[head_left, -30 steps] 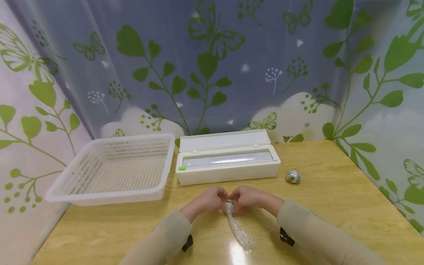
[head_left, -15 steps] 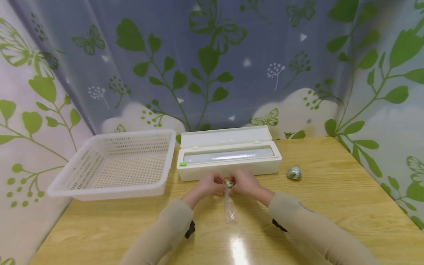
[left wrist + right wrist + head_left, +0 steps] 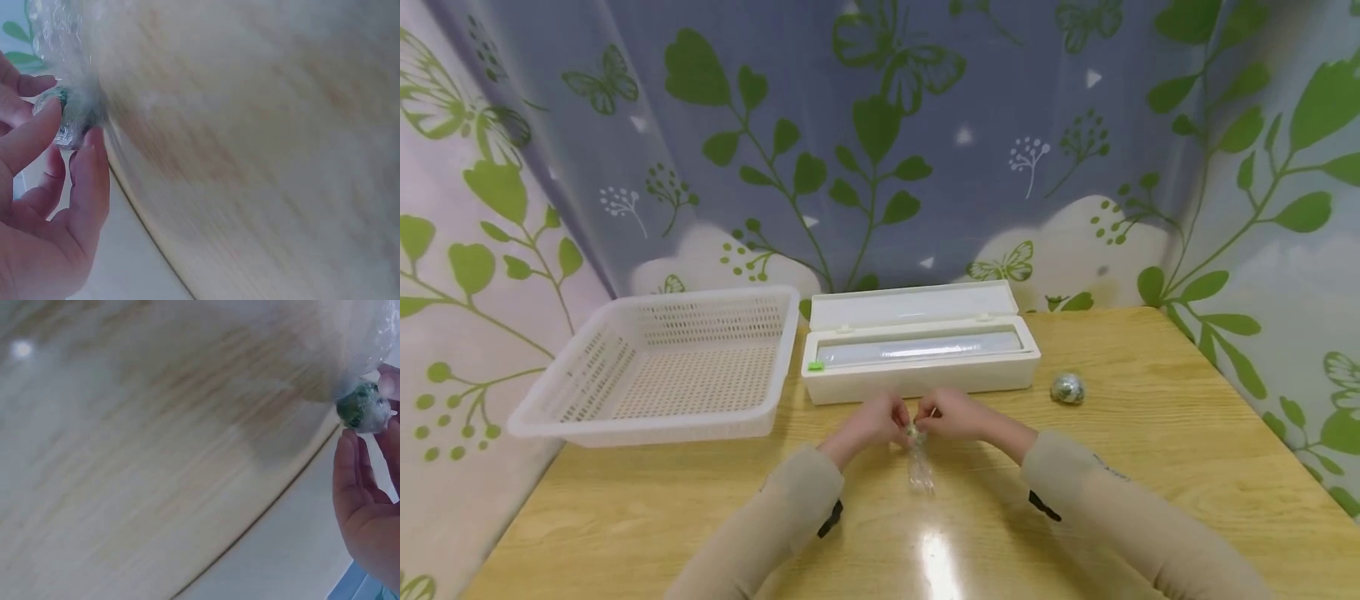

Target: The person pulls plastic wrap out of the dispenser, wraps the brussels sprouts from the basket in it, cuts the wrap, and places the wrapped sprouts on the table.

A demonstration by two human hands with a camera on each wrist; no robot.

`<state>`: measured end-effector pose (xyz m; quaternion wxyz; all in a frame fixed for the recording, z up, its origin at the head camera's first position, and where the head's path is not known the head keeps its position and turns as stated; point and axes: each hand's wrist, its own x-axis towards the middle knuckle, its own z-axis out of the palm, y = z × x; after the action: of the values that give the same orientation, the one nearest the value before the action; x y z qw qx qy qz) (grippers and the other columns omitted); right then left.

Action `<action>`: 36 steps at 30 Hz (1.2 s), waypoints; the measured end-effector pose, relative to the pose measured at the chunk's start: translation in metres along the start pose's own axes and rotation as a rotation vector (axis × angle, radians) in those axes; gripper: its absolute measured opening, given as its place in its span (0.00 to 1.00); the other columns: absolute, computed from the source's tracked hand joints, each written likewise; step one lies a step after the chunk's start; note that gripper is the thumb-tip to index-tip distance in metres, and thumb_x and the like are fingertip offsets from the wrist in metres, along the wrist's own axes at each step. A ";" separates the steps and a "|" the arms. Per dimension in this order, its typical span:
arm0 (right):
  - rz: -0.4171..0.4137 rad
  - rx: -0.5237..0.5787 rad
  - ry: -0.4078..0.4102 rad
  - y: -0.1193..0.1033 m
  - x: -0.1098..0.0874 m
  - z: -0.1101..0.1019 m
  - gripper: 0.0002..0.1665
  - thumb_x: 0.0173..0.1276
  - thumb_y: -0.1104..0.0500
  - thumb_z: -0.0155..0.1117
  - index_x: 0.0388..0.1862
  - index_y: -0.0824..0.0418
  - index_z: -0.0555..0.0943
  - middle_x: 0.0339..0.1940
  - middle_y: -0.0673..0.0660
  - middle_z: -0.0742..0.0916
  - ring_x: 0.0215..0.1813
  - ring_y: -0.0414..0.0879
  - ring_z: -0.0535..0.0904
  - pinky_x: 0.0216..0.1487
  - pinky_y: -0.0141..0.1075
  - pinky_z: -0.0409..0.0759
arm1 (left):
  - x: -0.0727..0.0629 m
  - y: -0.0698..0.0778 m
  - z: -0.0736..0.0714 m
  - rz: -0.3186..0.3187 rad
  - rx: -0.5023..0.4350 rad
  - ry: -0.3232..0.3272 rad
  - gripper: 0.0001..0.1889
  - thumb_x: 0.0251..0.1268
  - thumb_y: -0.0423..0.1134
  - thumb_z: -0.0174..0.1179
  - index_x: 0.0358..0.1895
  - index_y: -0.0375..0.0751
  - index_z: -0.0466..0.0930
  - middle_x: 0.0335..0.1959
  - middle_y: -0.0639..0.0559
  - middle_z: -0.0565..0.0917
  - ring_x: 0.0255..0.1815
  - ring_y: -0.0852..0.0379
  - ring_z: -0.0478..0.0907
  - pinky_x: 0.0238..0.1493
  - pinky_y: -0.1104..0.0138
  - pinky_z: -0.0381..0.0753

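A small round thing (image 3: 75,115) with green and silvery patches is wrapped in clear plastic film; its kind cannot be told. In the head view it sits between both hands, just in front of the white box. My left hand (image 3: 876,421) pinches it from the left with thumb and fingers. From the right side, fingers of my right hand (image 3: 957,415) hold the same bundle, which shows dark green in the right wrist view. A crumpled tail of clear film (image 3: 921,473) trails from it toward me. Another film-wrapped ball (image 3: 1067,388) lies on the table to the right.
The long white box (image 3: 925,383) stands with its lid (image 3: 917,306) raised and a roll of cling film (image 3: 917,348) inside. A green tab (image 3: 816,366) marks its left end. To the left is a white perforated basket (image 3: 647,429). A patterned curtain (image 3: 775,250) hangs behind the wooden table (image 3: 1135,467).
Both hands have moved away from me, toward the white box, bringing the wrapped thing along. The film tail now looks shorter and straighter. The ball on the right stays put.
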<state>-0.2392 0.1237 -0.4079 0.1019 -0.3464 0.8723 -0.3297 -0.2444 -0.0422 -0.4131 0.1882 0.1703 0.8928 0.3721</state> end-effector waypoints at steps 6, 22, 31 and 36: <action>0.082 0.000 -0.072 0.002 -0.004 0.002 0.10 0.54 0.68 0.64 0.35 0.70 0.74 0.32 0.60 0.81 0.39 0.53 0.78 0.38 0.37 0.76 | -0.004 0.004 0.008 0.022 0.101 -0.048 0.14 0.35 0.27 0.69 0.18 0.39 0.69 0.16 0.54 0.69 0.20 0.59 0.65 0.20 0.71 0.66; 0.105 -0.109 -0.005 -0.014 -0.011 0.015 0.08 0.52 0.67 0.64 0.30 0.64 0.74 0.27 0.53 0.80 0.30 0.43 0.74 0.30 0.33 0.73 | -0.008 0.000 -0.003 0.075 0.136 -0.096 0.14 0.49 0.36 0.65 0.37 0.30 0.77 0.33 0.45 0.79 0.36 0.52 0.75 0.38 0.64 0.75; 0.139 -0.068 0.000 -0.013 -0.007 0.014 0.14 0.52 0.64 0.65 0.36 0.65 0.73 0.29 0.53 0.79 0.31 0.44 0.75 0.30 0.33 0.74 | -0.010 0.001 0.000 0.160 0.207 -0.047 0.11 0.40 0.32 0.69 0.24 0.35 0.75 0.20 0.53 0.75 0.23 0.60 0.70 0.25 0.70 0.72; 0.099 -0.031 -0.036 -0.015 -0.007 0.010 0.10 0.54 0.67 0.63 0.36 0.67 0.76 0.29 0.54 0.81 0.34 0.46 0.77 0.32 0.33 0.75 | -0.017 0.003 0.006 0.186 0.227 -0.018 0.15 0.35 0.31 0.71 0.22 0.39 0.70 0.18 0.54 0.71 0.20 0.61 0.65 0.21 0.71 0.67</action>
<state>-0.2216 0.1153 -0.4060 0.1283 -0.3105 0.8914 -0.3044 -0.2261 -0.0447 -0.4109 0.1405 0.2758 0.9078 0.2830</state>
